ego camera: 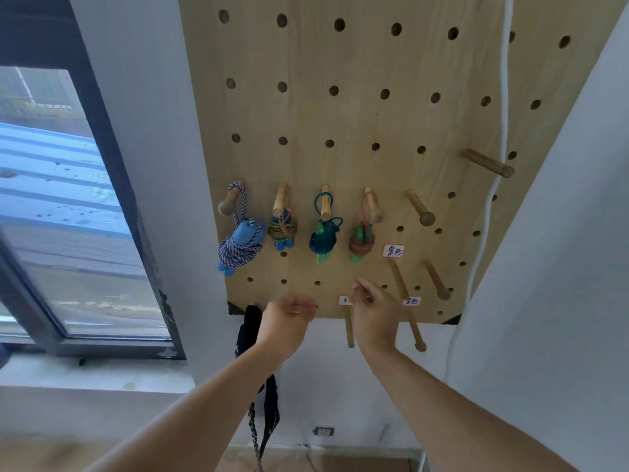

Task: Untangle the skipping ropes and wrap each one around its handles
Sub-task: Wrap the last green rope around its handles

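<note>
Done: four wrapped rope bundles are hanging from pegs on a wooden pegboard | Left: black rope is dangling unwrapped below | Hands: left hand loosely curled, right hand pinching, both seemingly holding nothing.

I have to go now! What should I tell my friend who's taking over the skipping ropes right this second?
Left hand: raised near the bottom of the pegboard, fingers curled, nothing clearly in its grip.
Right hand: raised beside it, fingers pinched; whether it holds anything cannot be told.
Done: four ropes are wrapped around their handles and hang on pegs in a row: blue-and-white rope, multicoloured rope, teal rope, brown rope.
Left: a black rope hangs from a peg at the board's bottom left corner, trailing down loose. It likely still needs wrapping.
</note>
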The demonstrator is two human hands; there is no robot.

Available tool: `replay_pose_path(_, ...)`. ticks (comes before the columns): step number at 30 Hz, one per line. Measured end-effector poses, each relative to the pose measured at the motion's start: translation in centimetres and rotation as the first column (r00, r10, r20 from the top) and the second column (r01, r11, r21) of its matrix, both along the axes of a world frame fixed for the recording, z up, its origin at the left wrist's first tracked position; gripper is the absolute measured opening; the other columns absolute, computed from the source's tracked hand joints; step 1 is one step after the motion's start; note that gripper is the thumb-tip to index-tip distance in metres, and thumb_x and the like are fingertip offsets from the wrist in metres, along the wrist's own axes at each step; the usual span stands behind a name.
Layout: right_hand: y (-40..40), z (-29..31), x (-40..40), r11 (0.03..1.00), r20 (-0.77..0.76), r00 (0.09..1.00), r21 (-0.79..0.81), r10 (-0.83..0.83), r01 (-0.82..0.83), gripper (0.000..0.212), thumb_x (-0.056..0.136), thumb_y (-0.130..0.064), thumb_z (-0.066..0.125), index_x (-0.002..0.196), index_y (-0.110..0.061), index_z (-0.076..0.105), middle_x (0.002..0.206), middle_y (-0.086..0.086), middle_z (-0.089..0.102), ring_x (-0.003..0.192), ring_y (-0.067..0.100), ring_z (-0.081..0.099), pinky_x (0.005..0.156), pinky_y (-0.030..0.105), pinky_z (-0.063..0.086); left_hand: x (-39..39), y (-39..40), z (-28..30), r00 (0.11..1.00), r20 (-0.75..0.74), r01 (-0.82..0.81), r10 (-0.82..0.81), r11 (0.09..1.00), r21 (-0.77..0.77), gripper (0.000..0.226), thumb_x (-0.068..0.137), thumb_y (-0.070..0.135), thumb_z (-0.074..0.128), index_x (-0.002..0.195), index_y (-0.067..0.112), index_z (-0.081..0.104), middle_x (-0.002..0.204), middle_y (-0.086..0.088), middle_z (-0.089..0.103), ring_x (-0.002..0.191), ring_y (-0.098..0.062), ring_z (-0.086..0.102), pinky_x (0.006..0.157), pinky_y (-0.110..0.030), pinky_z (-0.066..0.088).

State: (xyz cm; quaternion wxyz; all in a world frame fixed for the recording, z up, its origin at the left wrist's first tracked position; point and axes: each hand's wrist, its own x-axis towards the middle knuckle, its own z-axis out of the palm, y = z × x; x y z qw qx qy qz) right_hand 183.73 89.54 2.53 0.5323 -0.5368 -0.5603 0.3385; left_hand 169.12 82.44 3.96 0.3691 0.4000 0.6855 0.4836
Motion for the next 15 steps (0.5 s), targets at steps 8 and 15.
replay_pose_path(8, -4.7, -7.3, -4.1, 0.963, 0.038, 0.975, -0.172, 0.219, -0.209, 0.017, 0.097, -0.033, 0.065, 0.110, -0.034, 0.075, 0.092, -0.016, 0.076, 0.082, 0.001, 0.072, 0.074, 0.042, 0.062, -4.5, -4.6, -5.2, 0.991, 0.022, -0.129, 0.132, 0.986, -0.103, 0.023, 0.089, 0.006, 0.061, 0.092, 0.023, 0.075, 0.088, 0.003, 0.075, 0.082, -0.017, 0.069, 0.066, -0.020, 0.050)
replay_pose_path(15, -9.1, -13.1, -7.1, 0.904, 0.184, 0.900, -0.250, 0.395, -0.346, 0.023, 0.099, -0.031, 0.061, 0.117, -0.029, 0.075, 0.098, -0.014, 0.076, 0.089, 0.002, 0.070, 0.082, 0.024, 0.058, -7.7, -9.2, -11.7, 0.980, -0.027, -0.199, 0.198, 0.962, -0.188, 0.016, 0.089, 0.014, 0.069, 0.088, 0.029, 0.075, 0.092, 0.003, 0.076, 0.082, -0.013, 0.072, 0.074, -0.031, 0.059)
